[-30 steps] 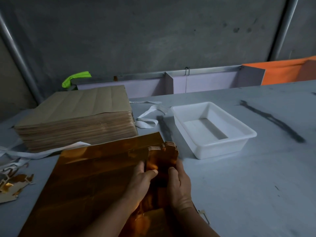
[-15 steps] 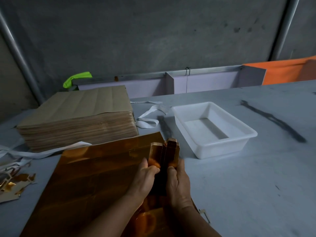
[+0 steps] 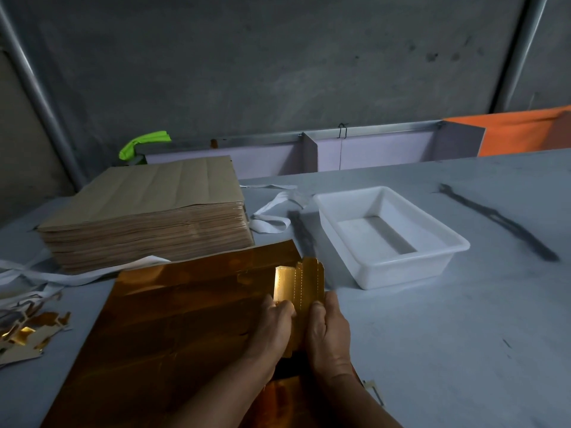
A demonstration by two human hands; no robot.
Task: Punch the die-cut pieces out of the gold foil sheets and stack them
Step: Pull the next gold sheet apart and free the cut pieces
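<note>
A large gold foil sheet lies flat on the grey table in front of me. At its right edge both hands hold a small bundle of punched gold pieces tilted up off the sheet. My left hand grips the bundle's left side with its thumb on the front. Gripping the right side the same way is my right hand. The bundle's lower part is hidden behind my hands.
A thick stack of brown sheets stands at the back left. A white plastic tray sits to the right of the foil. Gold offcuts and white strips lie about. A grey wall rises behind the table.
The bundle of gold pieces has been lifted from lying on the sheet to stand more upright between my hands. Both hands stay in nearly the same place.
</note>
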